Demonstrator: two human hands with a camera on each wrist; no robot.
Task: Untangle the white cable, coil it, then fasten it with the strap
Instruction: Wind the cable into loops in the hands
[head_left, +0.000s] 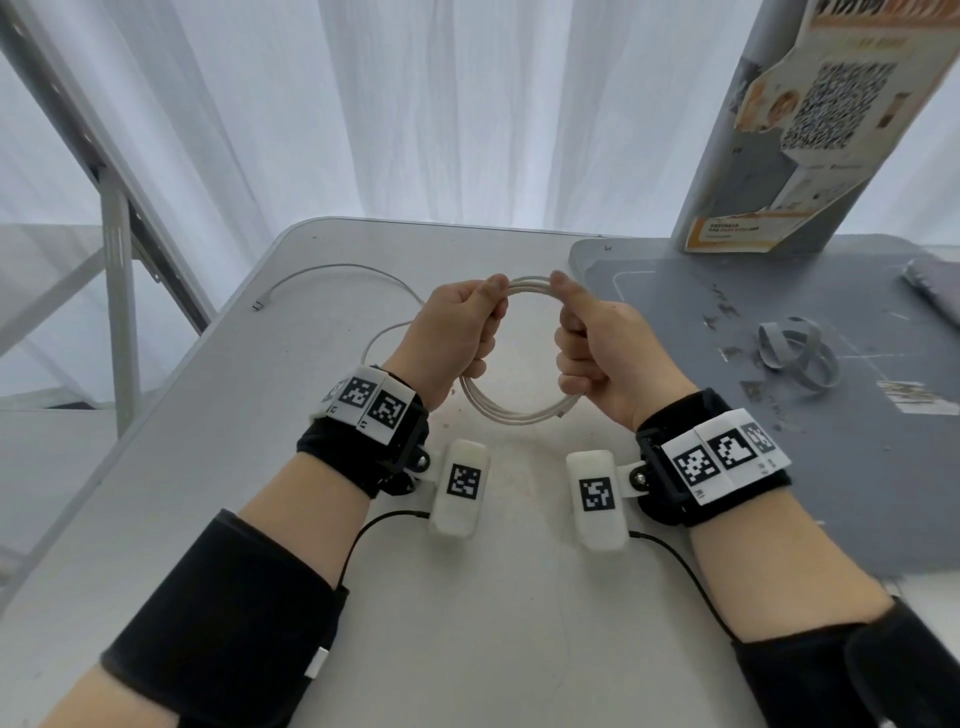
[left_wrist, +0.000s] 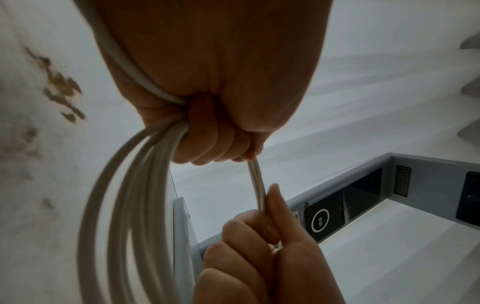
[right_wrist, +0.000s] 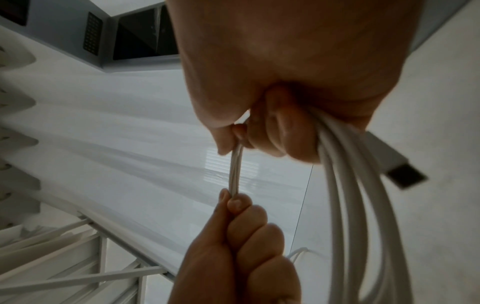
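Note:
A white cable (head_left: 511, 410) is wound into a round coil of several loops held upright above the table. My left hand (head_left: 457, 327) grips the coil's left side, fingers curled round the strands (left_wrist: 135, 185). My right hand (head_left: 602, 343) grips the right side, thumb on top, strands (right_wrist: 345, 205) running out below the fist. A USB plug (right_wrist: 397, 164) sticks out beside the right fist. The cable's loose tail (head_left: 337, 273) trails left across the table and ends in a small plug (head_left: 257, 305). A grey strap (head_left: 797, 351) lies looped on the grey mat, right of my right hand.
The white table (head_left: 208, 467) has its left edge close to the cable tail. A grey mat (head_left: 831, 467) covers the right side. A grey post with an orange poster (head_left: 810, 130) stands at the back right. A metal frame (head_left: 119, 291) rises at the left.

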